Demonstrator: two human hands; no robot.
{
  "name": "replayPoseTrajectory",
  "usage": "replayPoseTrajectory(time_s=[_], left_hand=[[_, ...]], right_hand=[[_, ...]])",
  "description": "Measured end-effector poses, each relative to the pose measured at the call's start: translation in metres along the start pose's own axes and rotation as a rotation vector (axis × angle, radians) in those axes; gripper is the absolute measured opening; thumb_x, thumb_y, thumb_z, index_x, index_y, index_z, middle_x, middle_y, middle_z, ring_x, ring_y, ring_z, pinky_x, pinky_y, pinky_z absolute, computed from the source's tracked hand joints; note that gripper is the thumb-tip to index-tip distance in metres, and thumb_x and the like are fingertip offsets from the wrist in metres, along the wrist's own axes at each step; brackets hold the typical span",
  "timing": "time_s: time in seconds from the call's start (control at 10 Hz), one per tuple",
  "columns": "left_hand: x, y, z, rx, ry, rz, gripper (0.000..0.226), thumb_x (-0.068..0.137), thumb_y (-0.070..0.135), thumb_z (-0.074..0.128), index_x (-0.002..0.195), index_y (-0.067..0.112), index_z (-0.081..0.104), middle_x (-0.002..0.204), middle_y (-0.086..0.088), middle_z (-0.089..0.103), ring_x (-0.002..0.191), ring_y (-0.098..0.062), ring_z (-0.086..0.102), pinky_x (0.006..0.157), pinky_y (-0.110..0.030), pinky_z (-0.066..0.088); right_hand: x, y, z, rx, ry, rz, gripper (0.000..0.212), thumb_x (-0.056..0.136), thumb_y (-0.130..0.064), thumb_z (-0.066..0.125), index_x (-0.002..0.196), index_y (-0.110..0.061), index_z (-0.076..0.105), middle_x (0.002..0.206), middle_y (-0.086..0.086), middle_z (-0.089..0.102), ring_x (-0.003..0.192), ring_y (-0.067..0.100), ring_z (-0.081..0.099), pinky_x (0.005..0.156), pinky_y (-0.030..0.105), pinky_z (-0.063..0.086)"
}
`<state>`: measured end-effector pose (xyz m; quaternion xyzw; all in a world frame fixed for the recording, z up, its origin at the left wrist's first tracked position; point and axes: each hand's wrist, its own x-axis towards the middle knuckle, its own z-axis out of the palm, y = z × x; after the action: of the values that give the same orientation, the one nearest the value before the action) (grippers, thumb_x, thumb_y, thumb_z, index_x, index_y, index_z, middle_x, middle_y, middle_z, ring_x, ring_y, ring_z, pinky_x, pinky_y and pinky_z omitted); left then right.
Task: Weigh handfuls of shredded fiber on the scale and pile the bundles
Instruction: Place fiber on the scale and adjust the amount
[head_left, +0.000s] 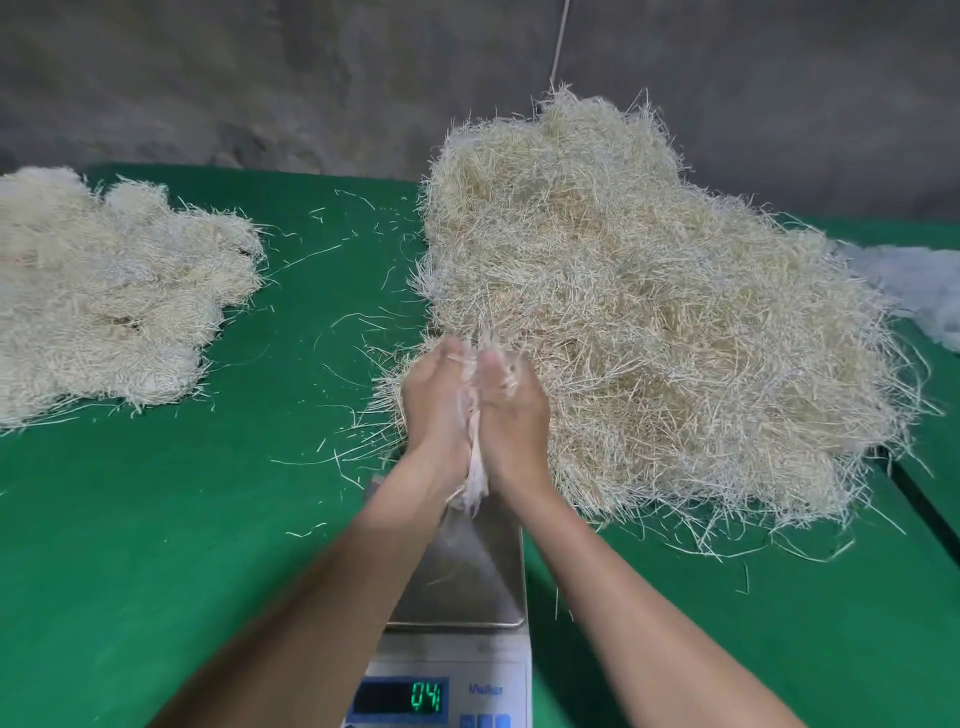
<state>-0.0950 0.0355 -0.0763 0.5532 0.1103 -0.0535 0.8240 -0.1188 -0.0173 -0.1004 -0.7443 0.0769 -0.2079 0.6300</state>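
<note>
As our left hand (436, 410) and right hand (511, 415) clamp their grip on the fiber bundle (475, 480) over the scale (467, 577), against the loose heap (649, 338), we risk strands snagging that heap and skewing the weight.

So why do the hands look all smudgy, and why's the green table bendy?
Head view: the left hand, right hand and the fiber handful between them are smeared by motion; the wide-angle lens bows the table edge in the same view; the big pile looks sharp, the scale display a little soft.
</note>
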Motion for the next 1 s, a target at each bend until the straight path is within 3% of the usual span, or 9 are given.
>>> replayPoseTrajectory(time_s=[0.1, 0.2, 0.3, 0.4, 0.5, 0.6, 0.7, 0.9, 1.0], left_hand=[[-0.014, 0.002, 0.003, 0.000, -0.028, -0.008, 0.045, 0.098, 0.046, 0.035, 0.127, 0.017, 0.051, 0.127, -0.005, 0.058, 0.112, -0.017, 0.056, 0.081, -0.018, 0.047], [-0.013, -0.016, -0.009, 0.005, -0.100, -0.181, 0.082, 0.076, 0.076, 0.029, 0.145, 0.033, 0.031, 0.140, 0.004, 0.049, 0.134, -0.021, 0.038, 0.112, -0.053, 0.020], [-0.013, -0.029, 0.005, -0.211, -0.262, -0.280, 0.083, 0.077, 0.077, 0.031, 0.142, 0.026, 0.040, 0.129, -0.005, 0.059, 0.125, -0.026, 0.051, 0.099, -0.045, 0.045], [0.012, -0.018, 0.011, -0.254, -0.040, -0.242, 0.064, 0.092, 0.060, 0.035, 0.122, 0.008, 0.056, 0.090, -0.005, 0.046, 0.098, -0.030, 0.060, 0.072, -0.028, 0.053], [0.022, -0.014, 0.001, -0.108, 0.123, -0.165, 0.040, 0.095, 0.048, 0.045, 0.084, 0.011, 0.055, 0.078, -0.009, 0.054, 0.062, -0.019, 0.052, 0.051, -0.018, 0.049], [0.007, -0.030, 0.008, -0.023, -0.013, -0.158, 0.039, 0.100, 0.044, 0.032, 0.076, 0.018, 0.046, 0.067, 0.003, 0.048, 0.045, -0.006, 0.053, 0.040, -0.011, 0.042], [0.010, -0.026, 0.005, 0.274, 0.017, -0.119, 0.039, 0.098, 0.055, 0.027, 0.073, 0.030, 0.043, 0.075, 0.011, 0.046, 0.037, 0.009, 0.051, 0.036, -0.008, 0.040], [0.005, -0.026, 0.007, 0.198, 0.034, -0.222, 0.033, 0.100, 0.027, 0.043, 0.071, 0.014, 0.046, 0.063, -0.002, 0.043, 0.048, -0.013, 0.047, 0.041, -0.022, 0.037], [0.006, -0.014, 0.013, 0.123, 0.062, -0.197, 0.034, 0.101, 0.021, 0.044, 0.067, 0.016, 0.045, 0.054, 0.001, 0.046, 0.040, -0.008, 0.047, 0.039, -0.018, 0.035]], right_hand=[[0.042, -0.006, -0.024, 0.153, 0.167, 0.225, 0.035, 0.095, -0.051, 0.037, 0.094, -0.016, 0.044, 0.070, -0.009, 0.039, 0.054, 0.003, 0.040, 0.052, 0.016, 0.035], [0.061, -0.001, -0.025, 0.337, 0.220, 0.356, 0.044, 0.097, -0.046, 0.038, 0.117, -0.009, 0.048, 0.099, 0.003, 0.049, 0.087, 0.014, 0.053, 0.084, 0.025, 0.043], [0.050, -0.002, -0.013, 0.144, 0.147, 0.296, 0.038, 0.101, -0.030, 0.040, 0.130, -0.006, 0.041, 0.114, 0.005, 0.048, 0.107, 0.015, 0.047, 0.092, 0.014, 0.039], [0.015, 0.020, -0.008, -0.232, -0.052, 0.036, 0.027, 0.097, -0.020, 0.043, 0.119, -0.006, 0.051, 0.124, 0.007, 0.046, 0.113, 0.005, 0.036, 0.098, 0.004, 0.024], [-0.009, 0.028, -0.006, -0.455, -0.131, -0.218, 0.039, 0.087, -0.052, 0.033, 0.094, -0.018, 0.051, 0.120, 0.001, 0.046, 0.108, 0.014, 0.041, 0.098, 0.033, 0.036], [0.021, 0.014, -0.018, -0.435, -0.049, -0.216, 0.033, 0.091, -0.055, 0.041, 0.093, -0.022, 0.041, 0.095, -0.008, 0.044, 0.078, 0.005, 0.042, 0.069, 0.024, 0.039], [0.030, 0.013, -0.022, -0.339, 0.028, -0.190, 0.028, 0.097, -0.046, 0.036, 0.088, -0.022, 0.046, 0.077, -0.013, 0.045, 0.065, -0.001, 0.039, 0.063, 0.026, 0.033], [0.029, 0.014, -0.023, -0.315, -0.013, -0.188, 0.044, 0.099, -0.036, 0.041, 0.061, -0.014, 0.047, 0.052, 0.002, 0.041, 0.047, 0.017, 0.033, 0.050, 0.034, 0.033], [0.019, 0.006, -0.018, -0.295, 0.163, -0.291, 0.047, 0.100, -0.029, 0.041, 0.054, -0.028, 0.032, 0.046, -0.010, 0.028, 0.042, 0.008, 0.025, 0.045, 0.022, 0.021]])
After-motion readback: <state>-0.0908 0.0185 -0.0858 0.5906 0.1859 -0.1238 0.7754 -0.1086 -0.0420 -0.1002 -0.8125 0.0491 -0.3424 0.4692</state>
